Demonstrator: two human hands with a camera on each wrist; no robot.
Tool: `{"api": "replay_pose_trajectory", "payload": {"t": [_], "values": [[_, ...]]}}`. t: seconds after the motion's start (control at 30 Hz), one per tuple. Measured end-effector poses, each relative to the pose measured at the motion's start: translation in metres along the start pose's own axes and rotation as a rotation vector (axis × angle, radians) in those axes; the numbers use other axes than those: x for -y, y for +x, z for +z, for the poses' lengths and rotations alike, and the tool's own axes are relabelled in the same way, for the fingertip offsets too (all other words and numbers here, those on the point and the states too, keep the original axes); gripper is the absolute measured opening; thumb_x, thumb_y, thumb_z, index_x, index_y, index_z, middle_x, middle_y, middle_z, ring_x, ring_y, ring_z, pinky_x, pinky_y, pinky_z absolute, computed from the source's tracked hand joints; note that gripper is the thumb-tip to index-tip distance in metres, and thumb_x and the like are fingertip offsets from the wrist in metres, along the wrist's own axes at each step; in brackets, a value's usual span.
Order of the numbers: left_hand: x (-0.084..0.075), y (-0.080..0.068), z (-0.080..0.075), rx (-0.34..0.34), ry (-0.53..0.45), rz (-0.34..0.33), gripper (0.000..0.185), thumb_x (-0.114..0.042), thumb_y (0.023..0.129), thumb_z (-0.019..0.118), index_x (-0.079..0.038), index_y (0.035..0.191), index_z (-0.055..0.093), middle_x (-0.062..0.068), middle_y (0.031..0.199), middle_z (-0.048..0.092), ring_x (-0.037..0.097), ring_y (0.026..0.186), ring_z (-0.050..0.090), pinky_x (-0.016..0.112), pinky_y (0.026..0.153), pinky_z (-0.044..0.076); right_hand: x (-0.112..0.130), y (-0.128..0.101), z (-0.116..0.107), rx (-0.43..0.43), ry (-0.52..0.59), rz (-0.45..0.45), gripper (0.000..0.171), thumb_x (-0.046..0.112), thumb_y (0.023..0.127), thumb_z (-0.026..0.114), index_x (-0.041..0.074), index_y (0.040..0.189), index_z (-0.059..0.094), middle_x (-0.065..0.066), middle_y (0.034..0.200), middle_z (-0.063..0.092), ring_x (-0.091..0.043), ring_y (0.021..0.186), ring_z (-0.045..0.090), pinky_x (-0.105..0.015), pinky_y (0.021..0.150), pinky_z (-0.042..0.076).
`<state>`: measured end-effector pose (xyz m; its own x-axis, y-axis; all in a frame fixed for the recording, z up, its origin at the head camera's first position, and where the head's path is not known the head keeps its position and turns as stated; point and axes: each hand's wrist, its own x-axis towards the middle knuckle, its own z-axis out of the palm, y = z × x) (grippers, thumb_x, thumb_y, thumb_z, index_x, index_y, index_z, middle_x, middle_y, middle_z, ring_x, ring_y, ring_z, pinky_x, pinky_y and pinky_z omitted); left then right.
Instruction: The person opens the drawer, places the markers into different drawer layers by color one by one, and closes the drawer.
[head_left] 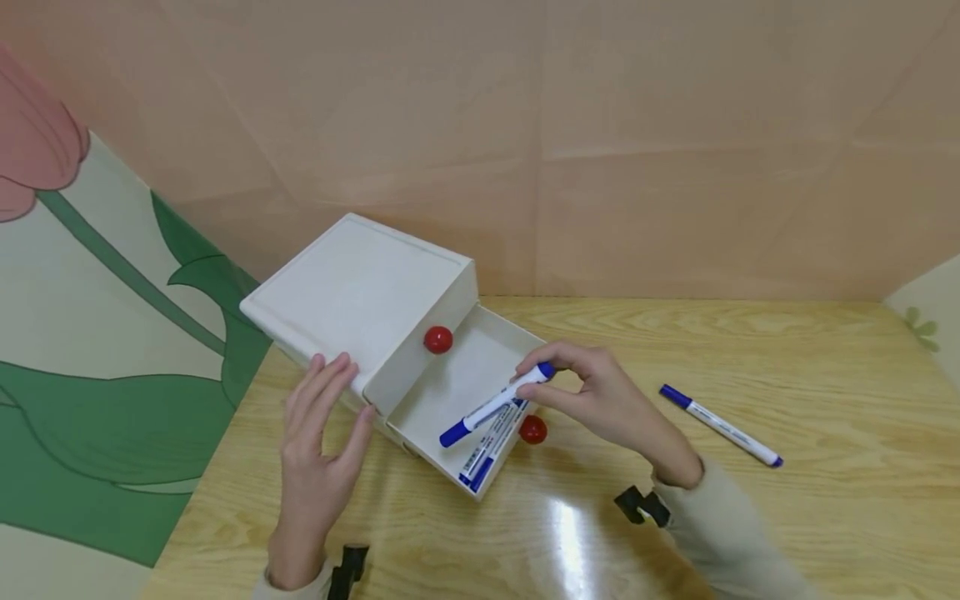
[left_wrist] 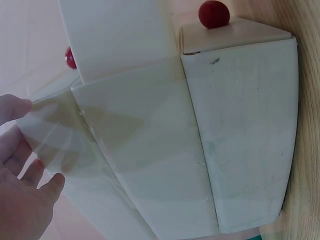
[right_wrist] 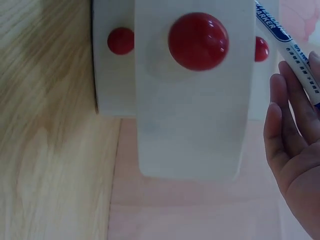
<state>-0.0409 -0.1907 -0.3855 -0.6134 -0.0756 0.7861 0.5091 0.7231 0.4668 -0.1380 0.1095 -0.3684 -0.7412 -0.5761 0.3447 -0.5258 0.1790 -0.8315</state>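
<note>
A white drawer unit with red ball knobs stands angled on the table, its middle drawer pulled out. My right hand pinches a white marker with blue ends between thumb and fingers, slanted above that drawer. Below it, markers lie along the drawer's front wall. The right wrist view shows the held marker's printed barrel beside the fingers. Over at the unit's near side, my left hand has its fingers spread, fingertips right at the top's edge and holding nothing.
Another blue-capped marker lies on the wooden table, right of the right forearm. One knob juts from the top drawer, another from the pulled-out drawer's front. A peach-coloured sheet hangs behind the table.
</note>
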Motion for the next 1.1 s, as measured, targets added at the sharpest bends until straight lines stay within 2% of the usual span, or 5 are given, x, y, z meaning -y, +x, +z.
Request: {"api": "replay_pose_trajectory", "payload": {"t": [0.4,0.7,1.1], "values": [[-0.002,0.001,0.001,0.009,0.010,-0.011,0.054,0.009,0.076,0.072,-0.001,0.129,0.063,0.018,0.137,0.061,0.028,0.143,0.041,0.029,0.124,0.029,-0.005,0.010,0.016,0.064,0.013,0.023,0.022,0.012,0.090,0.073,0.007,0.110,0.066,-0.001,0.101,0.072,-0.010,0.087,0.066,-0.025,0.072,0.061],[-0.001,0.001,0.002,0.001,-0.001,0.011,0.050,0.007,0.078,0.070,0.001,0.127,0.064,0.020,0.135,0.061,0.031,0.142,0.042,0.032,0.125,0.030,-0.008,0.013,0.022,0.084,-0.004,0.082,0.036,0.017,0.091,0.072,0.003,0.118,0.053,-0.008,0.106,0.071,-0.020,0.099,0.069,-0.030,0.079,0.061],[-0.002,0.000,0.002,0.008,0.016,-0.005,0.053,0.008,0.076,0.072,-0.001,0.128,0.064,0.018,0.136,0.061,0.026,0.143,0.041,0.029,0.124,0.030,-0.007,0.015,0.027,0.085,-0.033,0.089,0.035,0.018,0.091,0.072,0.002,0.116,0.054,-0.006,0.102,0.067,-0.015,0.093,0.066,-0.028,0.077,0.060]]}}
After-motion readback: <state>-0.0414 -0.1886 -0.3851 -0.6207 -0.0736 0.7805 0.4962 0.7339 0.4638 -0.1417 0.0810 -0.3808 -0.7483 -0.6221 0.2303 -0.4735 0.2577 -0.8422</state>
